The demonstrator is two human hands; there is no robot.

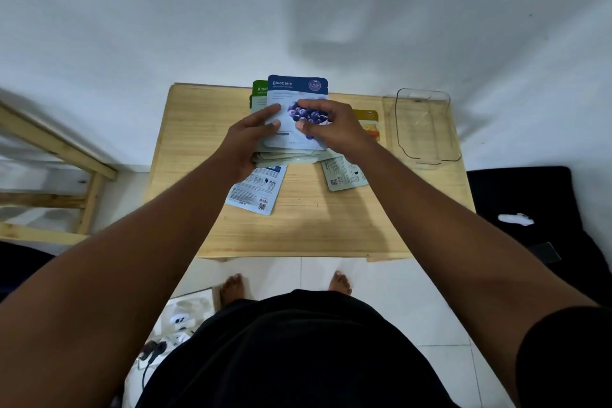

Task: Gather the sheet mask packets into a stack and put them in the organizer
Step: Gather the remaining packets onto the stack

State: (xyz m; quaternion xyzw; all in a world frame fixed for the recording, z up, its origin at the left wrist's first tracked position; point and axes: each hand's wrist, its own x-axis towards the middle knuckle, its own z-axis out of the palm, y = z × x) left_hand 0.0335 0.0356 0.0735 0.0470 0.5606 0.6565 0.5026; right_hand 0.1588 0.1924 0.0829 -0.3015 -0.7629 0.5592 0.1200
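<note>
A stack of sheet mask packets (287, 156) is held above the middle of the wooden table (304, 228). Its top packet is the blue Blueberry packet (298, 86), with a green Aloe packet (259, 89) peeking out behind. My left hand (246, 139) grips the stack's left edge. My right hand (326, 124) presses on the Blueberry packet from the right. Loose on the table lie a face-down blue packet (256, 190), a face-down green-grey packet (346, 174) and a yellow packet (370, 124), partly hidden by my right hand. The clear plastic organizer (425, 129) stands empty at the table's back right.
A white wall rises right behind the table. A wooden frame (56, 156) stands to the left. A black chair or cushion (526, 209) with a small white object sits on the right. Cables and small items (175, 325) lie on the tiled floor near my feet.
</note>
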